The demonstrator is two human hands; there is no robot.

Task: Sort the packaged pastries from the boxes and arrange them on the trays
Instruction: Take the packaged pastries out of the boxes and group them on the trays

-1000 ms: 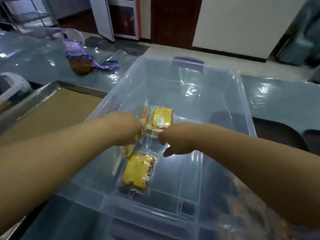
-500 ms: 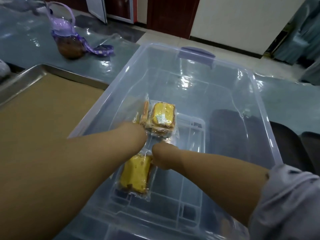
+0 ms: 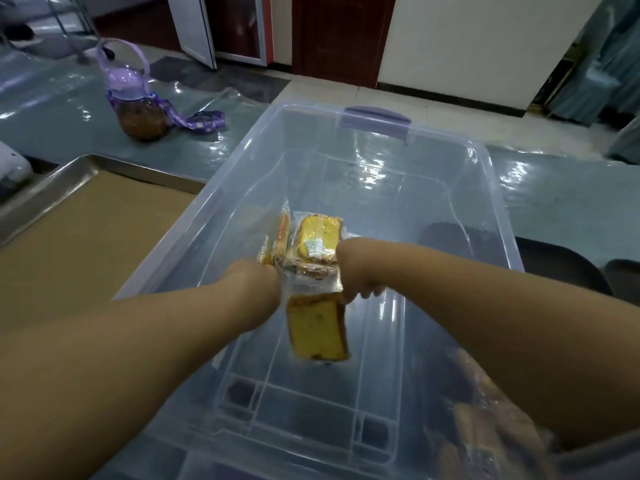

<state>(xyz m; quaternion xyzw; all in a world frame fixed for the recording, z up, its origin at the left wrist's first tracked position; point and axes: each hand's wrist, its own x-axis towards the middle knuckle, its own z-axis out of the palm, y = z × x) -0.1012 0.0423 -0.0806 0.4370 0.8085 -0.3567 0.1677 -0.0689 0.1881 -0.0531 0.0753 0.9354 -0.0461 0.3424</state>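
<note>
Inside the clear plastic bin (image 3: 498,209) we reach with both hands. Nearest us, one wrapped cake slice (image 3: 317,329) hangs over the bin floor, its wrapper pinched at the top by our right hand (image 3: 356,271). Our left hand (image 3: 254,280) is closed on more wrapped slices (image 3: 317,239) just beyond. Left of the bin lies a paper-lined metal tray (image 3: 83,168); beyond it stands a purple bottle (image 3: 136,109).

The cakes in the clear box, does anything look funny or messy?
Nothing is spilled or broken. One wrapped cake dangles by its wrapper from the right hand, while the left hand grips others on edge. The tray holds no cakes yet.
</note>
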